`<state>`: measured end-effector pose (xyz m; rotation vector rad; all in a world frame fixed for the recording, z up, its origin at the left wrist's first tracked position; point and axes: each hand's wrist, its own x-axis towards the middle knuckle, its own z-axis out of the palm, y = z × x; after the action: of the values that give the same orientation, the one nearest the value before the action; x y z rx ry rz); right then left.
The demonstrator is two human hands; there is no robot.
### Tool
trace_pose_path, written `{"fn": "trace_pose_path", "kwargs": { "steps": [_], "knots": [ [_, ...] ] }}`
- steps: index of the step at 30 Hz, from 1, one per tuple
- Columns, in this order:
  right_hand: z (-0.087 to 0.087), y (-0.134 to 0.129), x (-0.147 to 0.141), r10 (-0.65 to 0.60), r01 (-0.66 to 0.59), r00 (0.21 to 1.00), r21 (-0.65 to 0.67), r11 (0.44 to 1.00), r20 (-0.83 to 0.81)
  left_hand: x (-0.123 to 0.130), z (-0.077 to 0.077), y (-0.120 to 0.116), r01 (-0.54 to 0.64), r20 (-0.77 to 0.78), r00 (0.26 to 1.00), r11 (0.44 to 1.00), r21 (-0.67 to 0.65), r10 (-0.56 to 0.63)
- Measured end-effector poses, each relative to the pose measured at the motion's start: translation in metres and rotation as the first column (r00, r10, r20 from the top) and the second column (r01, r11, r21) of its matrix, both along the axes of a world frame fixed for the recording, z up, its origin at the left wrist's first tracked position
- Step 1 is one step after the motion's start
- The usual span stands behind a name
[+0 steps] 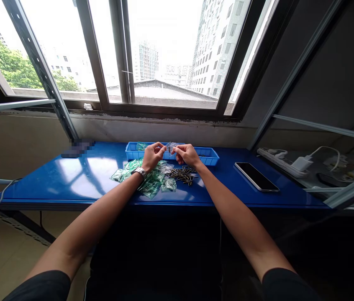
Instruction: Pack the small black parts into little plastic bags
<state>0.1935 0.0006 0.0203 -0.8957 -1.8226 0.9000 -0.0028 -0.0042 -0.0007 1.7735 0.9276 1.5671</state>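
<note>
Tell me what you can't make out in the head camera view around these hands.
Head view:
Small clear plastic bag between the left hand and right hand: fingers cover part of it, contents too small to read.
Blue plastic tray: hands and its front wall hide most of the inside.
Dark metal pins: too small to identify exactly.
Dark object on the far left: pixelated, shape unreadable.

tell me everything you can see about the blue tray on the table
The tray is a shallow, open rectangular box of bright blue plastic with a raised rim. It lies flat on the blue table, its long side running along the wall. Green-tinted plastic packets lie in its left end as seen from this view. The left hand and right hand, pinching a small clear bag, hide its middle; whether they touch it cannot be told.
</note>
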Motion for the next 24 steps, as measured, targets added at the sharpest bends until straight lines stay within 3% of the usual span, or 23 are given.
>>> {"fn": "trace_pose_path", "kwargs": {
  "steps": [24],
  "knots": [
    [-0.0024, 0.0039, 0.0003, -0.002, 0.011, 0.992, 0.072, 0.997, -0.126, -0.002, -0.0004, 0.0038, -0.033, -0.015, 0.999, 0.995, 0.099, 0.035]
  ]
}}
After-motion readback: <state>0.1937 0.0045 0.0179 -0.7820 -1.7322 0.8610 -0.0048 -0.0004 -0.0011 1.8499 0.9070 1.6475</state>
